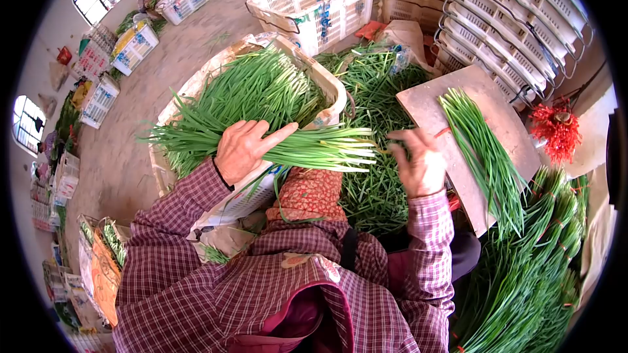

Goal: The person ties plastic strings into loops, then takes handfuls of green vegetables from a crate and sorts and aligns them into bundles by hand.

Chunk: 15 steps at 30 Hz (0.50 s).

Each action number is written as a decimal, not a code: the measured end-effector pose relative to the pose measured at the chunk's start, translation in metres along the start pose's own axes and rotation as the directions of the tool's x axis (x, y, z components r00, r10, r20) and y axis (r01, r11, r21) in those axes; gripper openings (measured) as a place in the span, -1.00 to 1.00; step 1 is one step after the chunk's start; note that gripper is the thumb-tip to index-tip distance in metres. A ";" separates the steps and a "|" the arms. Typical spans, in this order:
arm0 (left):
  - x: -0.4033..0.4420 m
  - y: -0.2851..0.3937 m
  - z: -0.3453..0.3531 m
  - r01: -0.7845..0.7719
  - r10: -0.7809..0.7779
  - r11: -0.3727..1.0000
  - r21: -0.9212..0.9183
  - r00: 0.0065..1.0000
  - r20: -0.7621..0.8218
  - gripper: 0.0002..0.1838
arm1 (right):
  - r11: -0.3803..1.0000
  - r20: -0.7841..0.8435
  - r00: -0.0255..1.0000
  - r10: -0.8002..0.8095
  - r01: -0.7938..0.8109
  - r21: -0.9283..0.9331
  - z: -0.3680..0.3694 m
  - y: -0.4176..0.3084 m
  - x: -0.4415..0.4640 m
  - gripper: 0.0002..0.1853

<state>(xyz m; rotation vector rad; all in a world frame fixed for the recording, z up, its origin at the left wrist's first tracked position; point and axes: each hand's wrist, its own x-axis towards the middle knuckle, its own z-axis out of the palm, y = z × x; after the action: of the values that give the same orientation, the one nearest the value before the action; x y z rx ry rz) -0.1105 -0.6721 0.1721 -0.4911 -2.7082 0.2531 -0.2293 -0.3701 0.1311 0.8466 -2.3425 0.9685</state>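
My left hand (243, 150) grips a loose bunch of garlic chives (320, 147), index finger stretched along it. The pale stem ends point right and the green leaves spread left over a white crate (337, 95) heaped with more chives (255, 85). Just off the stem ends, my right hand (422, 162) is raised with thumb and forefinger curled toward each other. A thin yellowish strand seems to be at those fingertips, too small to make out surely. Under both hands lies a pile of loose green leaves (373, 189).
At right, a board (425, 101) carries a bunch of chives (484, 157). Red ties (559, 127) hang beyond it, above many bundled chives (523, 281). Stacked white crates (504, 19) and another crate (314, 10) stand behind. Further crates (135, 46) and people line the left wall.
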 end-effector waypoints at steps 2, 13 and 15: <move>0.002 0.002 -0.001 -0.018 0.018 1.000 -0.014 0.999 -0.041 -0.15 | 0.982 0.057 0.994 -0.097 0.087 0.166 0.019 -0.022 0.004 -0.86; 0.013 0.012 -0.006 -0.059 0.060 0.996 -0.073 0.998 0.011 -0.11 | 0.907 0.274 0.961 0.040 -0.150 0.394 0.051 -0.035 -0.002 -0.88; 0.014 0.013 -0.005 -0.057 0.061 0.994 -0.089 0.997 0.039 -0.11 | 0.780 0.274 0.946 0.173 -0.301 0.548 0.042 -0.033 0.002 -0.86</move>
<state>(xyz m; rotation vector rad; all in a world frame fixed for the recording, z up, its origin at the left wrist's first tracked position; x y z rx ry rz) -0.1168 -0.6546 0.1787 -0.5981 -2.7574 0.1618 -0.2153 -0.4207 0.1207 0.9148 -2.3862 1.8623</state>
